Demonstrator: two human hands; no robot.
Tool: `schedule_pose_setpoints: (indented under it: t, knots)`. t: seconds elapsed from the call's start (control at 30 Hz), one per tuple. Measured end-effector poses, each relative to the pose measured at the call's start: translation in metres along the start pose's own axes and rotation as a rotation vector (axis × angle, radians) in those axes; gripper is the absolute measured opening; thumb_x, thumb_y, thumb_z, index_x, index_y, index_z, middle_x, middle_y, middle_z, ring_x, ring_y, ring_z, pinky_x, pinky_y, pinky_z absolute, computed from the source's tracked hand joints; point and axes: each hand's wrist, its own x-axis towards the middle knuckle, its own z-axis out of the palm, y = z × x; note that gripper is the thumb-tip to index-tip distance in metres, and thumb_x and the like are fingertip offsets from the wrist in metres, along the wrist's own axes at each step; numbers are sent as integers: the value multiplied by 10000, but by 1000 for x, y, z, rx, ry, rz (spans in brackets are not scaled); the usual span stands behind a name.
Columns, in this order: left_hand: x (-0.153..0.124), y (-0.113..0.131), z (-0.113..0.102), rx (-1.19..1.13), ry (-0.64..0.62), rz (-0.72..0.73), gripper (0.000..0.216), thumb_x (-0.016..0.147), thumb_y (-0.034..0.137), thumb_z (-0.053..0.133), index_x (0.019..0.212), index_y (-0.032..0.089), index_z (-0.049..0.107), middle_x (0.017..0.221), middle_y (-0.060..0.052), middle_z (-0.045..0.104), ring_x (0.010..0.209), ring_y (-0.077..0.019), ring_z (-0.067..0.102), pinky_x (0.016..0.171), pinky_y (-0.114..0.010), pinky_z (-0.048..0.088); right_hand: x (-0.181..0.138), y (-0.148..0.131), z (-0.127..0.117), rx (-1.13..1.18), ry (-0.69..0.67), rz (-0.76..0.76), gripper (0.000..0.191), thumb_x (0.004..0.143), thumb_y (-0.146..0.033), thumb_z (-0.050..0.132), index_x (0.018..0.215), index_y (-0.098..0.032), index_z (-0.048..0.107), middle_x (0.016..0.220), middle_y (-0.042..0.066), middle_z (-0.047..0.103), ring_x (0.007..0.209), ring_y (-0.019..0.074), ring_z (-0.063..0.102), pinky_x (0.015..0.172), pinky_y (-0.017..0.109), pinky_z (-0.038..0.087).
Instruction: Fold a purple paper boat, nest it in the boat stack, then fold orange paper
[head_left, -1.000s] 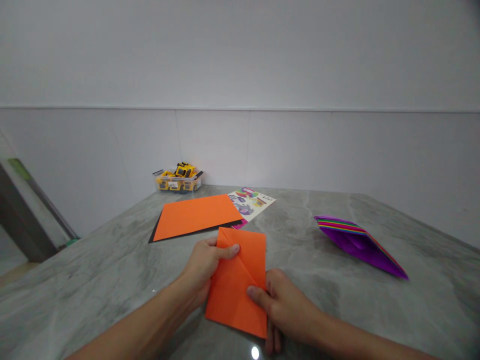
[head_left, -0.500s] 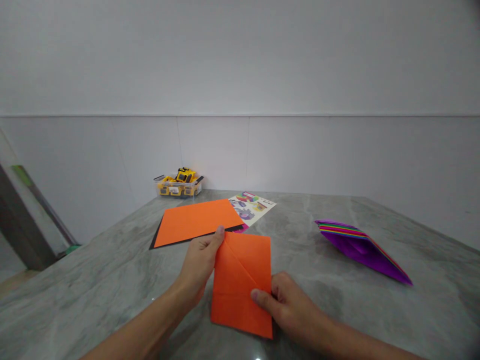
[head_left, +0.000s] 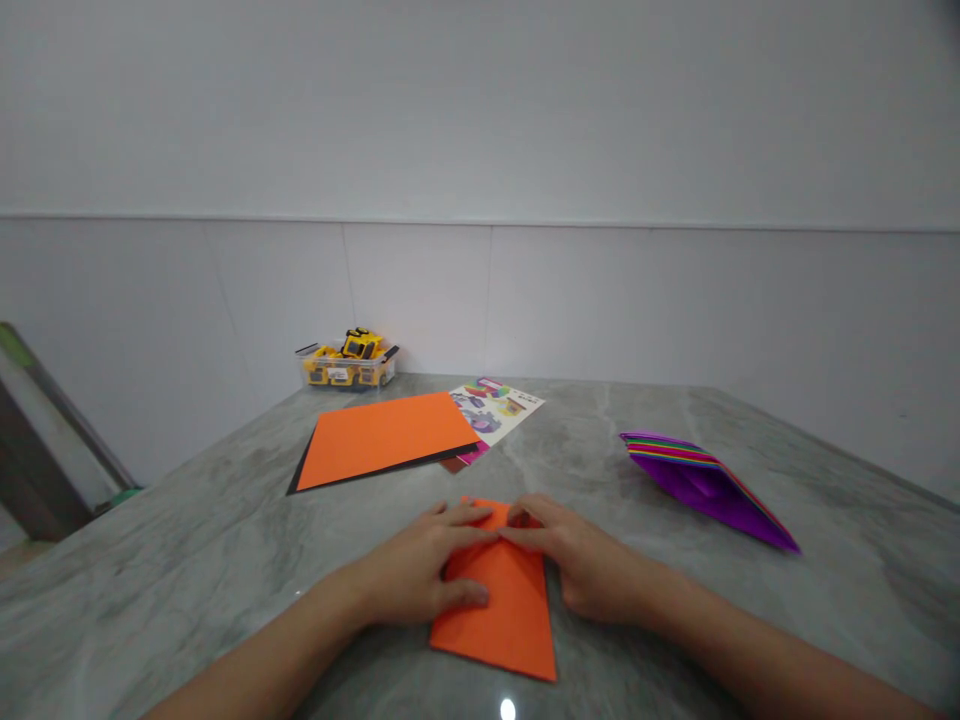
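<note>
A folded sheet of orange paper lies on the grey marbled table close in front of me. My left hand rests across its left side, fingers stretched out flat and thumb apart. At the upper right edge, my right hand has its fingers curled and its thumb and forefinger closed on the paper. Both hands' fingertips almost meet near the top of the sheet. They cover part of the upper fold.
Larger orange sheets over black ones lie farther left, partly covering a printed leaflet. A clear plastic box of yellow toy vehicles stands by the wall. A purple folded stack of coloured paper sits to the right.
The orange paper has gone from being held up in both hands to lying on the table. My left hand has opened flat onto it; my right hand has moved up to its top edge.
</note>
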Motion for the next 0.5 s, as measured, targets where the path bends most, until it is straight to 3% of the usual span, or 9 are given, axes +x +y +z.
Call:
schedule_pose_setpoints:
  t: [0.1,0.2,0.3,0.37,0.5]
  knots:
    - [0,9,3,134,16,-1,522,880,426,503,1381,288,444,1465,-80,400,1329,-290,355,1112,-495,225,3,4,4,170,224,114,464,609,-4,414,932,-181,695,934,69,652,887,186,574,808,308,435]
    - [-2,22,5,201,35,0,444,931,326,386,1362,269,475,1410,-93,459,1280,-277,405,1089,-476,284,9,7,10,496,436,359,319,556,-72,368,657,-157,659,647,46,631,640,159,563,634,275,431]
    - [-8,32,7,200,-33,-30,563,854,386,528,1397,284,422,1446,-106,412,1314,-323,362,1097,-517,257,14,7,14,830,404,529,172,463,-143,362,447,-167,532,451,15,519,453,122,449,479,238,332]
    - [-11,35,11,184,-65,-77,699,808,491,574,1437,285,347,1509,-123,306,1371,-357,260,1110,-545,206,15,6,16,895,378,560,124,421,-164,357,392,-174,477,392,-3,465,402,97,379,446,228,273]
    - [-10,38,22,147,-93,-130,817,820,685,407,1484,276,163,1564,-123,80,1423,-357,51,1115,-594,74,14,0,17,928,413,569,64,419,-193,348,377,-195,397,340,-43,357,356,72,257,410,223,180]
